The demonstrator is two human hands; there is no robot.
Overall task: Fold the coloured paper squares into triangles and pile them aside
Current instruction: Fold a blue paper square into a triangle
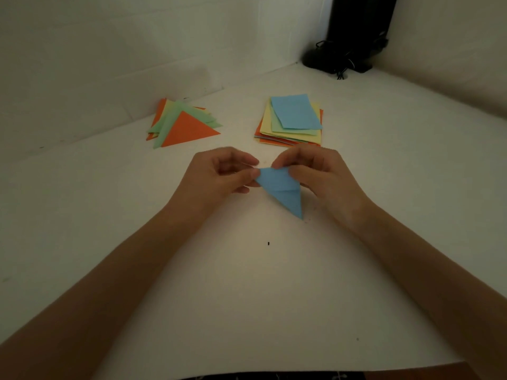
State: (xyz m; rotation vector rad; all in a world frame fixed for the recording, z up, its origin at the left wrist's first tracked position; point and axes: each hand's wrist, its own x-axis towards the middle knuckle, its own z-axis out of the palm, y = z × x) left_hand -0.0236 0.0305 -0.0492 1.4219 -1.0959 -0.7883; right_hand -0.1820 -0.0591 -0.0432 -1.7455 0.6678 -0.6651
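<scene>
Head view only. Judged partway through the task. Done so far: several folded triangles, orange and green with a bit of yellow, fanned into a loose pile (pixel 186 127) at far left of the bench (pixel 247 283), close to the wall. Left to do: a stack (pixel 290 133) of unfolded squares at far centre-right, blue on top with green, yellow and orange beneath, well apart from the pile; cannot count the sheets. In hand now: one blue sheet (pixel 282 187), already folded to a narrow triangle, held near bench centre, nearer than the pile and the stack. Pinching its upper-left corner with the left hand (pixel 219 174), thumb against curled fingers. Pinching its upper-right edge with the right hand (pixel 321 176), fingers curled over the top. Cannot tell whether the tip touches the bench or hangs just above it. Showing one crosswise line about mid-sheet, probably a flap edge, so judged mid-crease or just creased and not yet piled. Pointing tip toward the body and slightly right, with the broad edge away from the body, between the two hands. Long axis running near to far, leaning right at the near end. Judged remaining for this piece: finish the crease, then carry it left to the pile. Also a black stand (pixel 354 37) in the far right corner, not involved.
</scene>
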